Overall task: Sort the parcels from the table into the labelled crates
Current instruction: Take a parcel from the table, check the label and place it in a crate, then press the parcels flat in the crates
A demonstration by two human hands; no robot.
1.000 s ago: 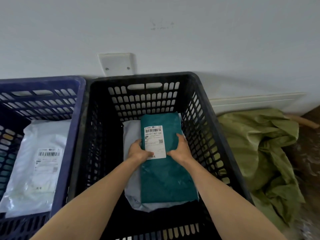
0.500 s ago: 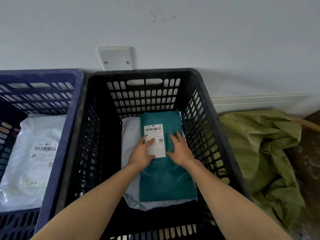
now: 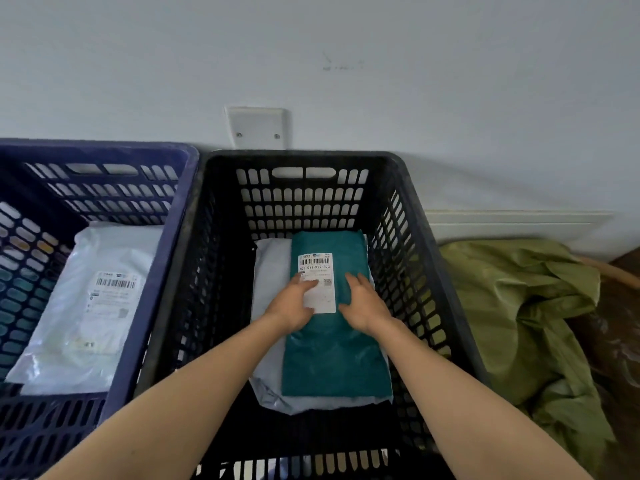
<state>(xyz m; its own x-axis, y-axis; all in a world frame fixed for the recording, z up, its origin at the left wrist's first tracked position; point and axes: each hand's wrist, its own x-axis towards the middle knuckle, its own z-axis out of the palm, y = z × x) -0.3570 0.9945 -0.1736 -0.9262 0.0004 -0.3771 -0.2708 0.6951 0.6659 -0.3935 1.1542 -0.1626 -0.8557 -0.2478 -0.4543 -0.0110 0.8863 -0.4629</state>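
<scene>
A teal parcel [image 3: 337, 355] with a white barcode label lies flat inside the black crate [image 3: 194, 258], on top of a pale grey parcel [image 3: 268, 271]. Both my hands are down in the crate. My left hand [image 3: 292, 304] rests on the parcel's left side with fingers straight over the label's edge. My right hand [image 3: 365, 303] lies flat just right of the label, fingers spread. Neither hand grips the parcel.
A blue crate [image 3: 152, 282] stands touching the black one on the left and holds a white parcel [image 3: 86, 306] with a label. A crumpled olive-green sack [image 3: 526, 320] lies on the floor to the right. The wall with a white cover plate [image 3: 256, 126] is behind.
My hands let go of the teal parcel's sides and now lie flat on top of it. The parcel has settled onto the grey parcel. The view shifted slightly.
</scene>
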